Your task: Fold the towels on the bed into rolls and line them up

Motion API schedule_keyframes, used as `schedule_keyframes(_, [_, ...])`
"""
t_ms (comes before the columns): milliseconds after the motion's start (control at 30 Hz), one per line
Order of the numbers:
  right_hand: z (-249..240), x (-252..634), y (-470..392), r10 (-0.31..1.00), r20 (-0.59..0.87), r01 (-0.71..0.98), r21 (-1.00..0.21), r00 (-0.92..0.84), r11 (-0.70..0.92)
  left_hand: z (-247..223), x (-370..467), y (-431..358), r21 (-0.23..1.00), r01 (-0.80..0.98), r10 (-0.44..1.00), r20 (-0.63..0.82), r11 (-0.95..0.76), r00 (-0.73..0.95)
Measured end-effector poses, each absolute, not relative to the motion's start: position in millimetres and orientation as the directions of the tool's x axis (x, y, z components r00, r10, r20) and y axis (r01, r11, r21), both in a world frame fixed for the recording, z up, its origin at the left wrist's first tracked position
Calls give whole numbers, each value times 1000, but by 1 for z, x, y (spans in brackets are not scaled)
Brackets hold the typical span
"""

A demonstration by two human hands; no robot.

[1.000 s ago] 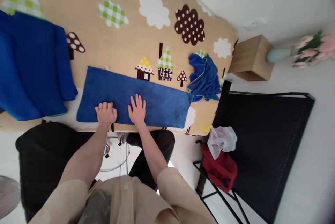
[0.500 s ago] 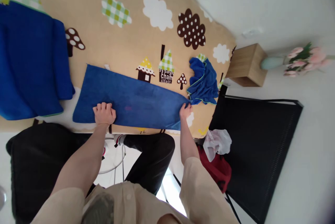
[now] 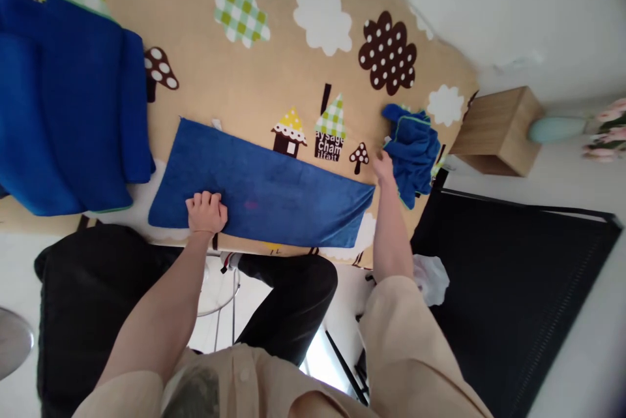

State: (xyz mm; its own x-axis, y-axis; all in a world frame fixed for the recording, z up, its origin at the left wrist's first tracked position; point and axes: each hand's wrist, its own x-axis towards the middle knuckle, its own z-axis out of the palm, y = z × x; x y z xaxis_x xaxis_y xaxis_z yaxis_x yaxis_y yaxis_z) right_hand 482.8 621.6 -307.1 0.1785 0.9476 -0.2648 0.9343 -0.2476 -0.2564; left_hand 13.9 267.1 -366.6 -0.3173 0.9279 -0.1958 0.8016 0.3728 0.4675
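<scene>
A long blue towel point(image 3: 274, 183) lies spread along the near edge of the table, with a small white tag on its far edge. My left hand point(image 3: 207, 212) is closed in a fist, pressed down on the towel's near left part. Beyond the towel's right end, my right hand point(image 3: 384, 165) is closed at the left side of a crumpled blue towel point(image 3: 415, 157) with green edging. Its fingertips are partly hidden there. The spread towel's right corner lies loose and slightly rippled beside my right forearm.
Folded blue towels point(image 3: 81, 105) are piled at the left. A patterned tablecloth point(image 3: 274, 79) covers the table. At the right are a wooden box point(image 3: 499, 131), a pale vase point(image 3: 557, 129) with pink flowers, a black panel point(image 3: 489, 274) and a white plastic bag point(image 3: 430, 280). A black chair point(image 3: 88, 313) stands near left.
My right hand has let go of the spread towel's right corner and moved up and right to the crumpled towel, which has shifted right and changed shape. My left hand stays put on the towel.
</scene>
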Motion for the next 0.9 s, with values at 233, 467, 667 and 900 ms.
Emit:
schedule_keyframes(233, [-320, 430, 527, 969, -179, 956, -267, -171, 119, -365, 15, 266, 475, 785, 917, -238, 397, -320])
schedule_keyframes(467, [-337, 455, 496, 969, -199, 981, -152, -148, 118, -368, 14, 266, 448, 803, 917, -241, 394, -316])
schedule_keyframes(667, [-337, 450, 517, 976, -203, 996, -56, -75, 65, -366, 12, 270, 458, 779, 902, -276, 428, -333])
schedule_keyframes(900, [-303, 485, 403, 928, 87, 923, -176, 362, -343, -362, 15, 275, 427, 788, 890, -311, 443, -332])
